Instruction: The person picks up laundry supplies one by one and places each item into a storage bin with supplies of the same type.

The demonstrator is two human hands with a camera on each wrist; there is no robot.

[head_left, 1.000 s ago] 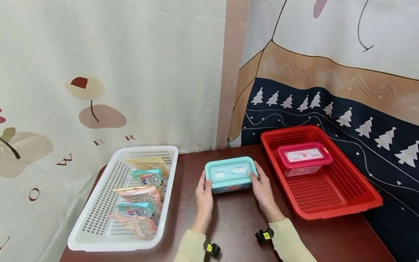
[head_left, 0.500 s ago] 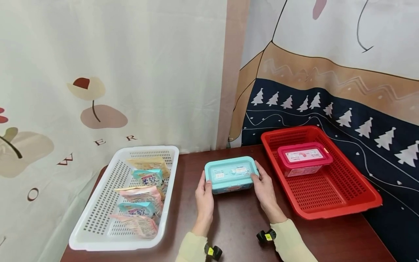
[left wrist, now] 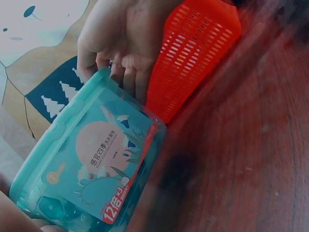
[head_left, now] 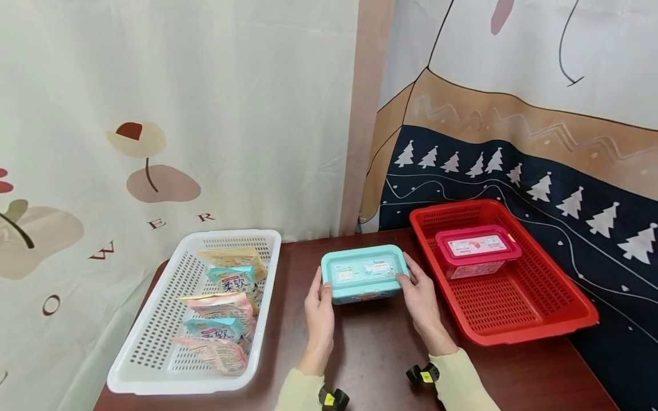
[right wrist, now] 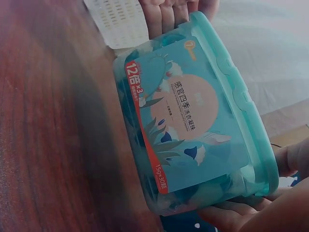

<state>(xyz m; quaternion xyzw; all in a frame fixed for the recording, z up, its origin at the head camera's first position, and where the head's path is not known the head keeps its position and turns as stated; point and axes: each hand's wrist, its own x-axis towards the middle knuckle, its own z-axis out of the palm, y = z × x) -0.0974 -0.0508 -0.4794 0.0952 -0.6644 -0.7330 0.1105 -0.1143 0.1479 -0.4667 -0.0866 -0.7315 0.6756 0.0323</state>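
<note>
A teal lidded box of laundry capsules [head_left: 366,275] is between my hands over the middle of the table. My left hand [head_left: 320,311] grips its left end, thumb on the lid's edge. The opposite end is held by my right hand [head_left: 420,299], whose thumb also lies on the lid. In the left wrist view, the box's printed front [left wrist: 104,159] faces the camera, with capsules visible through its clear wall. The right wrist view shows that same front label [right wrist: 188,116] and the fingers around the end. Whether the base touches the table is hard to tell.
On the left, a white basket [head_left: 149,319] holds several snack-sized pouches [head_left: 231,279] in teal, pink and yellow. A red basket [head_left: 514,302] stands on the right with a pink lidded box [head_left: 478,251] inside. Curtains hang behind the brown table [head_left: 370,354].
The teal box stays nearly in place. My right hand and wrist have shifted slightly to the right, its thumb moving a little along the lid. Both hands still hold the box.
</note>
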